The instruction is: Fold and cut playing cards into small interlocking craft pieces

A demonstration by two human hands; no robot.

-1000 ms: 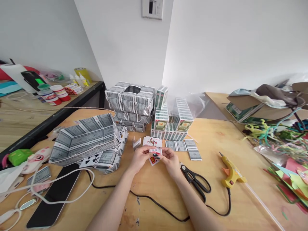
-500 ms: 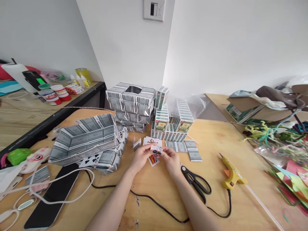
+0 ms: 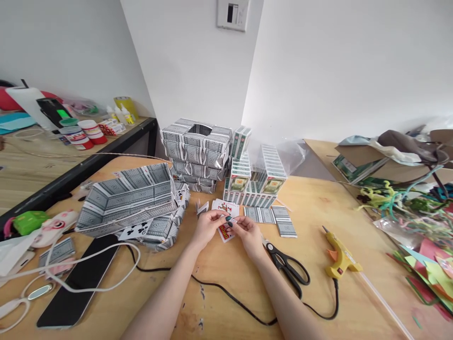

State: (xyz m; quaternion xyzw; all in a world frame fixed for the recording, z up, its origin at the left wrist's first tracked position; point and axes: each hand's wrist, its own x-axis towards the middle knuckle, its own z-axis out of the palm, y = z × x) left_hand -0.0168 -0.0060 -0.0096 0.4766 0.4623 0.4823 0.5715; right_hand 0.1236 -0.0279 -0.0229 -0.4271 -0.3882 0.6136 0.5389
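Observation:
My left hand (image 3: 208,229) and my right hand (image 3: 249,234) meet over the middle of the table. Their fingertips are pinched together on a small playing card (image 3: 234,220), mostly hidden behind the fingers. Just beyond them lies a face-up joker card (image 3: 223,207) on other loose cards. Below the fingers is a card with red and yellow print (image 3: 225,235). A folded card (image 3: 202,208) stands left of the pile. Face-down cards (image 3: 260,215) lie in a row to the right, beside a small stack (image 3: 284,222).
An open tray covered in cards (image 3: 129,200) stands left, near stacked card-covered boxes (image 3: 196,141). Card packs (image 3: 272,184) are piled behind. Black scissors (image 3: 288,267) and a yellow glue gun (image 3: 339,257) lie right; a black cord (image 3: 230,295) crosses in front. A phone (image 3: 78,288) lies left.
The fingers have closed in over the card, so less of its white face shows. The hands stay at about the same place, and the camera view has shifted slightly.

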